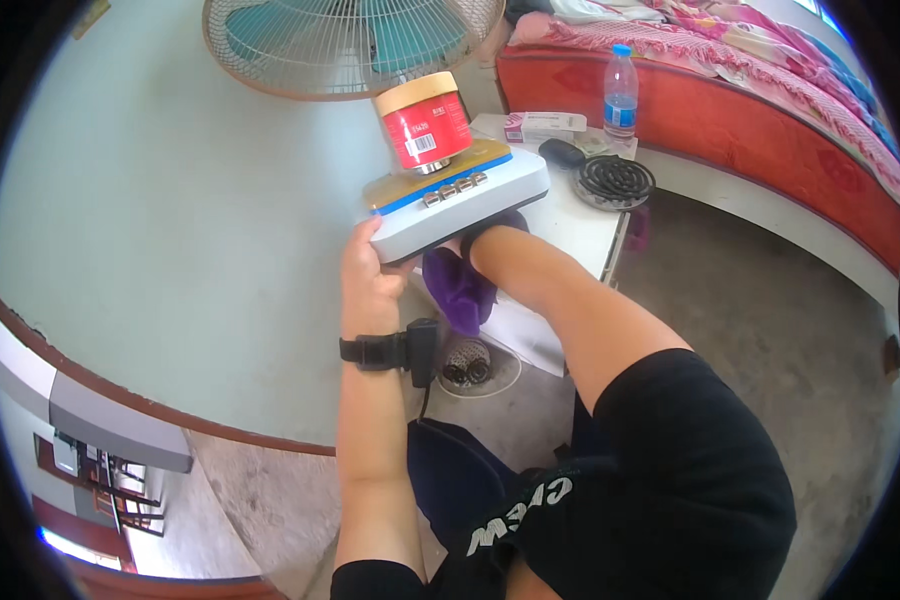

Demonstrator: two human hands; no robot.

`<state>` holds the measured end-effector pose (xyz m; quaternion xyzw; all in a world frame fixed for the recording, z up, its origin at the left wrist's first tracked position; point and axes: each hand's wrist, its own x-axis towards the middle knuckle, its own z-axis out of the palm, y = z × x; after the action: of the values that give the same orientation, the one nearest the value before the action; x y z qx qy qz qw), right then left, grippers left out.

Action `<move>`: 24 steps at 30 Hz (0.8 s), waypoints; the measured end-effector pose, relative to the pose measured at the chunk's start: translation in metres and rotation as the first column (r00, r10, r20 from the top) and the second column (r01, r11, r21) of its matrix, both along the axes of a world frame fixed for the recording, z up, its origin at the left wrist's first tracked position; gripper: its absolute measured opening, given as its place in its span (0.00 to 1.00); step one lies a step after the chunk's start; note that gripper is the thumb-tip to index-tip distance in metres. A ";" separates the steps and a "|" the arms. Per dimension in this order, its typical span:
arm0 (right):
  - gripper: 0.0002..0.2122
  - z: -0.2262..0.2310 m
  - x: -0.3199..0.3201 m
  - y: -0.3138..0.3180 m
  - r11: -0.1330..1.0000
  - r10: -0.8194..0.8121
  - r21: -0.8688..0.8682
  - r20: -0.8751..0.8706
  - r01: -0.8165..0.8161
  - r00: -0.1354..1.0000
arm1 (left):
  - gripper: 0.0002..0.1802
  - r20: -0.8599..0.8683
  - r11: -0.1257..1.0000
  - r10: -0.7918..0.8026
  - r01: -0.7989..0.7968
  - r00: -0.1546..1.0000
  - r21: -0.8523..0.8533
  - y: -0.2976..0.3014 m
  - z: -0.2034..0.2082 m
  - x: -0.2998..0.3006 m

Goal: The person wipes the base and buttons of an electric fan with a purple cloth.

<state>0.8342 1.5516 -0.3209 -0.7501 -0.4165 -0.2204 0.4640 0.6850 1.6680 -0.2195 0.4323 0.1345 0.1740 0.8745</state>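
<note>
A table fan's white base (480,207), with a row of silver push buttons, is tilted up toward me. My left hand (375,262) grips its left end, thumb on the front edge and fingers underneath. My right hand (457,246) reaches beneath the base with a purple cloth (460,290) that hangs down below it. The base mostly hides that hand's fingers. On the gold top panel a red jar (426,128) with a tan lid stands leaning, in front of the fan's pole. The round fan cage (355,45) with teal blades is above.
A white cabinet top (580,235) under the base carries a water bottle (621,92), a small box (545,126), a dark mouse-shaped object (561,153) and a black coil (615,182) on a round tin. A red-sided bed (690,110) stands behind. Another tin (467,362) sits on the floor.
</note>
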 end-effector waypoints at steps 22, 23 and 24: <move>0.15 0.010 -0.051 -0.024 0.420 0.678 -0.852 0.063 -0.314 0.733 | 0.26 0.026 0.998 0.070 -0.070 0.997 -0.003 0.024 -0.018 0.012; 0.14 0.009 -0.055 -0.056 0.445 0.670 -0.843 0.092 -0.301 0.736 | 0.25 0.013 0.995 0.085 -0.084 0.996 -0.046 0.019 -0.019 0.016; 0.13 0.005 -0.057 -0.086 0.500 0.662 -0.792 0.090 -0.350 0.744 | 0.23 -0.001 0.991 0.099 -0.099 0.995 -0.088 0.014 -0.020 0.019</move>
<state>0.7775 1.4654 -0.3160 -0.6505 -0.7552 -0.0267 0.0761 0.7043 1.6823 -0.2398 0.3857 0.1618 0.2119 0.8833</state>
